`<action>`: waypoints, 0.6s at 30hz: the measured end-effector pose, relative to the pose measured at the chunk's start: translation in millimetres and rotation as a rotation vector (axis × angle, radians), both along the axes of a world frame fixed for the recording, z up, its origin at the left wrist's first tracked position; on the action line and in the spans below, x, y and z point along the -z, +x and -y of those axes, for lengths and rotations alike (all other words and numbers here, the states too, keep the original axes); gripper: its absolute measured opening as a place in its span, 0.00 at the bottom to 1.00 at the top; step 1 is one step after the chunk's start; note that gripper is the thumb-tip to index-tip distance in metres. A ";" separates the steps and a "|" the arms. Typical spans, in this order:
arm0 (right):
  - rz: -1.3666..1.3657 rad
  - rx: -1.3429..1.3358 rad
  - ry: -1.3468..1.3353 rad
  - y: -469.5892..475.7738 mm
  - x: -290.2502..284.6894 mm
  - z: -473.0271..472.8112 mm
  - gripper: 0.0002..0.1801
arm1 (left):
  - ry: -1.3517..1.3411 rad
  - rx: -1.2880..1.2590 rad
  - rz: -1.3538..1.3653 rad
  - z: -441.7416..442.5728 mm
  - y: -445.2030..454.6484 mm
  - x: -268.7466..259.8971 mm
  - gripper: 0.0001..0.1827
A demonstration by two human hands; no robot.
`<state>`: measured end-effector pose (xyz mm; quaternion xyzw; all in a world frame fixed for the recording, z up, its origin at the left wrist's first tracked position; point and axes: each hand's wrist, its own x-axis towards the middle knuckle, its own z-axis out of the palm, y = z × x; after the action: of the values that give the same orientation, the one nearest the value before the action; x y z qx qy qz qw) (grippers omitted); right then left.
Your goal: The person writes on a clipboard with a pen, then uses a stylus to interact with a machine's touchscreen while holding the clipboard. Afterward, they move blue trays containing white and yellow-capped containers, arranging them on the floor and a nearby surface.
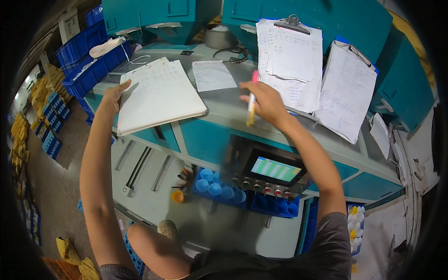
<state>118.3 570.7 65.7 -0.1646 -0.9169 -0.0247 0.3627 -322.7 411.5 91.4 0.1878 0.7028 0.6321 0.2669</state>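
My left hand [118, 95] grips the left edge of a stack of paper sheets [161, 94], its thumb on top. The stack bears faint handwriting and lies tilted at the front of the grey machine top. In my right hand [267, 99] is a pen [252, 99] with a pink end and a yellow end, held upright over the ledge. A single written sheet [214, 76] lies flat between the two hands. Just beyond my right hand leans a clipboard [292, 26] with several written sheets [294, 52]. A second clipboard [360, 56] with papers stands to its right.
Below the ledge sits a control panel with a lit screen [275, 169] and several push buttons [267, 189]. Blue cups [214, 189] stand in a crate under it. At the back are a metal pot [220, 36] and a dark band [241, 54]. Blue bins [94, 75] stand left.
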 end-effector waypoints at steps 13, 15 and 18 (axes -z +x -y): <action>0.273 0.117 0.127 -61.8 13.7 -35.7 0.05 | 0.272 -0.053 -0.856 109.6 110.6 19.3 0.15; 0.328 0.174 0.142 -64.9 13.1 -33.4 0.04 | 0.249 0.164 -0.874 142.6 155.9 46.7 0.10; 0.202 0.155 0.162 -60.5 10.3 -27.8 0.04 | -0.144 0.866 -1.195 207.4 210.0 99.5 0.15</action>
<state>57.8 598.5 55.4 -0.2015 -0.9284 -0.1429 0.2775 -112.8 204.2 -8.1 0.7422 0.6309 0.2129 0.0761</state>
